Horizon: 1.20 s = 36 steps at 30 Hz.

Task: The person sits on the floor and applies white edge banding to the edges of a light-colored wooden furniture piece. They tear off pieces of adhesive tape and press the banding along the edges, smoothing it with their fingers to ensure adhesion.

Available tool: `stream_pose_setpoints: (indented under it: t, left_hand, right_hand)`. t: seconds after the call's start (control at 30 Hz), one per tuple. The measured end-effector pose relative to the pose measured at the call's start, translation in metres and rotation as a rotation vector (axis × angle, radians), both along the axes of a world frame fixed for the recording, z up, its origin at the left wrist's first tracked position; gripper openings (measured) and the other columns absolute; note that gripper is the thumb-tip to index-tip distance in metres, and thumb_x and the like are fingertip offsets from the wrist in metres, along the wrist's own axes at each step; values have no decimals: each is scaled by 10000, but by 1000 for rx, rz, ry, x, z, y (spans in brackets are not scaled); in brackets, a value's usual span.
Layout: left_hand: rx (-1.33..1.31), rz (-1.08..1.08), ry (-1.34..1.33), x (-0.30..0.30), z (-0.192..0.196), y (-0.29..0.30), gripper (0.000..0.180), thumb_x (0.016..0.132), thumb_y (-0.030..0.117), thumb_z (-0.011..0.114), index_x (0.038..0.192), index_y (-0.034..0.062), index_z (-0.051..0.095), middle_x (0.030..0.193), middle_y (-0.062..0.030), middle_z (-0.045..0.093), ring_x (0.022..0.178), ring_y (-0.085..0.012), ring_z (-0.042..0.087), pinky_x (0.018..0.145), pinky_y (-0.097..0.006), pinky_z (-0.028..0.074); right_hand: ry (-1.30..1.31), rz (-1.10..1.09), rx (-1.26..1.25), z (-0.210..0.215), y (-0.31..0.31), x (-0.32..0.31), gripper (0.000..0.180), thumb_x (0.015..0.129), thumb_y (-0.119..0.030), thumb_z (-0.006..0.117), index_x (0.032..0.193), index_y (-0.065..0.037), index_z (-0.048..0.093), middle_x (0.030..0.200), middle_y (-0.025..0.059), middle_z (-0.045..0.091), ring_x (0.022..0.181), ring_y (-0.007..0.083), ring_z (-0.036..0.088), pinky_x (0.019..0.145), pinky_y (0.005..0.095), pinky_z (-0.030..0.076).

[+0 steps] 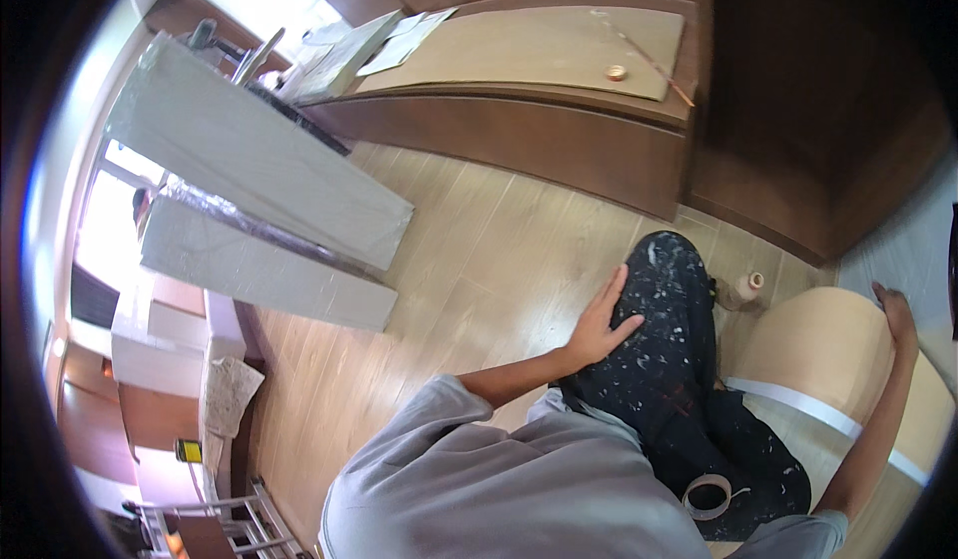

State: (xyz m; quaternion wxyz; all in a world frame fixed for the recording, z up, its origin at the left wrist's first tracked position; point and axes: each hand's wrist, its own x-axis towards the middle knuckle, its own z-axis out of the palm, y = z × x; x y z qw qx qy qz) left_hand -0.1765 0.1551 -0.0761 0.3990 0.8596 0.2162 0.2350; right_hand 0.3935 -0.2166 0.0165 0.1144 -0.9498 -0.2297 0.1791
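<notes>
My left hand (601, 321) rests flat, fingers apart, on my raised knee in black paint-spattered trousers (671, 339). My right hand (895, 311) reaches out to the right and presses on the top edge of a curved tan panel (828, 344) that bends over in front of me. A strip of white tape (798, 399) runs across that panel. A roll of tape (708, 496) lies on my lap near my right elbow. Neither hand holds anything.
A small bottle-like thing (743, 287) stands on the wooden floor (479, 260) past my knee. A brown cabinet (539, 130) carries a tan board (539, 50), papers and a small tape roll (617, 73). Long white wrapped boards (249, 175) lean at left; a metal rack (230, 519) stands lower left.
</notes>
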Motion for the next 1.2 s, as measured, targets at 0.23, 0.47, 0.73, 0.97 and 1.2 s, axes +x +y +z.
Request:
stream_pose_setpoints:
  t: [0.23, 0.47, 0.73, 0.97, 1.2]
  left_hand:
    - [-69, 39, -23, 0, -2, 0, 869, 1029, 279, 716, 1720, 60, 237, 1730, -249, 334, 1590, -391, 365, 1298, -423, 298]
    - [-96, 75, 55, 5, -5, 1, 889, 1037, 337, 701, 1708, 14, 217, 1663, -306, 405, 1518, -441, 452, 1255, -440, 362]
    - [-195, 120, 128, 9, 6, -6, 839, 1094, 418, 605, 1695, -25, 221, 1670, -300, 392, 1553, -405, 404, 1281, -424, 308]
    - [-390, -39, -228, 66, 82, -12, 758, 1132, 459, 448, 1683, -25, 255, 1753, -221, 288, 1614, -349, 298, 1325, -462, 209]
    - [-496, -805, -1281, 156, 339, -21, 1025, 1023, 764, 463, 1563, -107, 431, 1593, -291, 493, 1476, -374, 489, 1187, -428, 417]
  right_hand:
    - [83, 20, 44, -13, -4, 20, 810, 1026, -591, 584, 1353, 149, 620, 1226, 288, 695, 1089, 403, 629, 1014, 488, 472]
    - [-4, -150, 37, 8, 4, -19, 844, 1012, -614, 576, 1431, 118, 604, 1504, 294, 602, 1399, 424, 563, 1201, 438, 399]
    - [-26, -138, -33, 44, 31, -61, 798, 1017, -610, 553, 1434, 66, 628, 1527, 292, 581, 1437, 428, 537, 1207, 459, 403]
    - [-98, -94, -124, 28, 27, -51, 691, 1042, -639, 498, 1352, -65, 725, 1406, 269, 654, 1337, 441, 597, 1149, 487, 458]
    - [-124, -73, -169, 19, 37, -44, 820, 1045, -708, 442, 1281, 18, 744, 1431, 300, 643, 1357, 461, 598, 1174, 529, 453]
